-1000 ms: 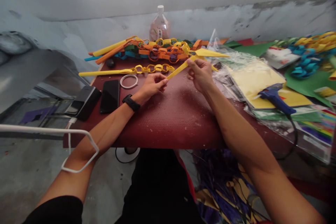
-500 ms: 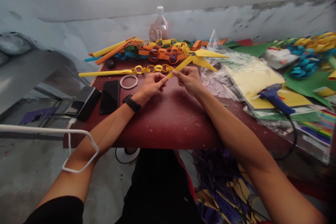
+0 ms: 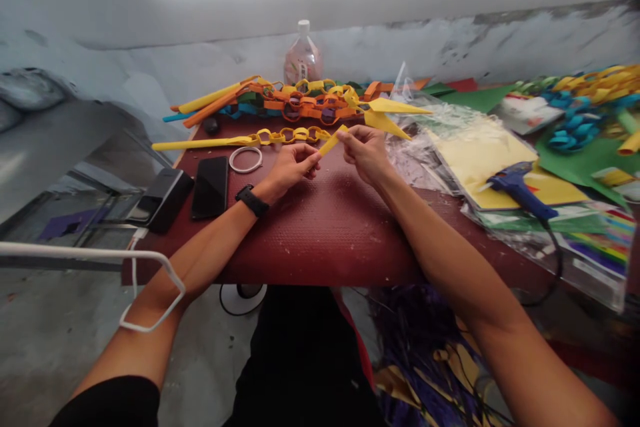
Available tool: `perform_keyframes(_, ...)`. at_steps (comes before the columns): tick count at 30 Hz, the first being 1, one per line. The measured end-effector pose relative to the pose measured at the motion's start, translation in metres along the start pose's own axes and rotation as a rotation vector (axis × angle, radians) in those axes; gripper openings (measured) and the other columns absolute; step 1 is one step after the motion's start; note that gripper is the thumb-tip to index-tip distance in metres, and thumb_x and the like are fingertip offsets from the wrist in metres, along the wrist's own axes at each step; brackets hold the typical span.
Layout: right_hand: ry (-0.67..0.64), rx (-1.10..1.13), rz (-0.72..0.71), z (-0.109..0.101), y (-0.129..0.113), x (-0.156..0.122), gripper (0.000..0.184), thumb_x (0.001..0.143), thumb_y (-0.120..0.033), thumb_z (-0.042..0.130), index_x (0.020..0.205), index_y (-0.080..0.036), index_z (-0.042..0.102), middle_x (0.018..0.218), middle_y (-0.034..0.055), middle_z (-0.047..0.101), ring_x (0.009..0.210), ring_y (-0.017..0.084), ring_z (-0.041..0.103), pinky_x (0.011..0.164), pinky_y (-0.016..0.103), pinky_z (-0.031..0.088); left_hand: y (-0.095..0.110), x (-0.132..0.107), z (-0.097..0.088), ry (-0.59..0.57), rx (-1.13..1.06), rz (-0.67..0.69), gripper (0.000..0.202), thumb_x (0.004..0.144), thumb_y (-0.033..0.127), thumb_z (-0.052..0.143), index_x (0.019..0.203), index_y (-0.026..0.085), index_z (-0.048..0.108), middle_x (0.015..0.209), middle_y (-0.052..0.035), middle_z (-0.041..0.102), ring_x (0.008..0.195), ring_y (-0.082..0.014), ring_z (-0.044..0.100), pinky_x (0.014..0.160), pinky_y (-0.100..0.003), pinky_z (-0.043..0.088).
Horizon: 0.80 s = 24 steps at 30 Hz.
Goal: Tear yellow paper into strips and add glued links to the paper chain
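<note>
Left hand, right hand angled inward, pinching yellow strip.

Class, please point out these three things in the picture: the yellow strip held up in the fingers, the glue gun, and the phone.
Yellow strip (image 3: pixel 329 143): head view, middle of its visible length.
Glue gun (image 3: pixel 518 185): head view, its blue body.
Phone (image 3: pixel 210 188): head view, middle of its dark face.
</note>
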State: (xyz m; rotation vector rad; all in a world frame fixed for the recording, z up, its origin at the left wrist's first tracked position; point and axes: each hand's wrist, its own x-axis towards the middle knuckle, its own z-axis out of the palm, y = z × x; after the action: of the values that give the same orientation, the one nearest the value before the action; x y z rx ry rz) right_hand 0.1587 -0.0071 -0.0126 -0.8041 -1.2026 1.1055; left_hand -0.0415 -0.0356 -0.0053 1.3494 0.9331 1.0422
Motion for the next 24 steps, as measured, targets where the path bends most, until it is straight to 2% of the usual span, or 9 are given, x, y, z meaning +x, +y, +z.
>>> perform_keyframes(4, -0.159, -0.057, 0.054, 0.012, 0.007, -0.009, 0.058, 0.065, -0.065, 0.102, 0.067, -0.019, 0.067, 0.052, -0.007, 0.051, 0.041, 0.004, 0.036, 0.037, 0.022, 0.028, 0.0, -0.001, 0.001, -0.021, -0.024, 0.035, 0.018, 0.103, 0.015, 0.077, 0.087, 0.011, 0.072, 0.07, -0.0002, 0.071, 0.054, -0.0051, 0.063, 0.057, -0.018, 0.054)
perform_keyframes(6, -0.186, -0.088, 0.052, 0.013, 0.011, -0.01, 0.056, 0.066, -0.063, 0.102, 0.068, -0.018, 0.069, 0.052, -0.0061, 0.053, 0.041, 0.004, 0.038, 0.037, 0.022, 0.03, -0.001, 0.0, 0.0, -0.026, -0.019, 0.047, 0.021, 0.102, 0.022, 0.081, 0.086, 0.011, 0.073, 0.07, -0.0003, 0.07, 0.054, -0.0047, 0.063, 0.057, -0.017, 0.053)
perform_keyframes(9, -0.145, -0.096, 0.038, 0.01, 0.012, -0.007, 0.058, 0.066, -0.062, 0.102, 0.062, -0.019, 0.065, 0.049, -0.007, 0.048, 0.039, 0.004, 0.036, 0.036, 0.021, 0.026, -0.002, 0.002, -0.002, -0.032, 0.001, 0.039, 0.024, 0.101, 0.025, 0.083, 0.085, 0.011, 0.072, 0.069, 0.0001, 0.07, 0.053, -0.0043, 0.061, 0.055, -0.017, 0.051)
perform_keyframes(13, -0.073, -0.051, 0.046, 0.003, 0.004, -0.001, 0.061, 0.064, -0.063, 0.103, 0.06, -0.02, 0.06, 0.047, -0.008, 0.045, 0.04, 0.003, 0.031, 0.037, 0.02, 0.024, -0.003, 0.003, -0.004, -0.044, 0.024, 0.026, 0.025, 0.102, 0.02, 0.08, 0.081, 0.011, 0.07, 0.068, 0.0004, 0.069, 0.051, -0.0037, 0.06, 0.052, -0.016, 0.048)
perform_keyframes(19, -0.002, -0.014, 0.022, -0.012, -0.006, 0.008, 0.056, 0.064, -0.059, 0.103, 0.063, -0.02, 0.063, 0.05, -0.0078, 0.046, 0.041, 0.003, 0.029, 0.037, 0.02, 0.023, -0.001, 0.003, -0.004, -0.045, 0.03, -0.009, 0.023, 0.105, 0.01, 0.071, 0.082, 0.011, 0.07, 0.067, 0.0015, 0.067, 0.049, -0.0036, 0.059, 0.051, -0.015, 0.048)
perform_keyframes(24, 0.109, 0.0, 0.033, -0.027, -0.016, 0.013, 0.046, 0.072, -0.054, 0.098, 0.07, -0.022, 0.066, 0.055, -0.0079, 0.047, 0.045, 0.004, 0.025, 0.038, 0.019, 0.022, 0.001, 0.001, -0.004, -0.02, 0.032, -0.066, 0.023, 0.105, 0.012, 0.073, 0.082, 0.012, 0.068, 0.067, 0.0018, 0.068, 0.05, -0.0033, 0.059, 0.052, -0.015, 0.048)
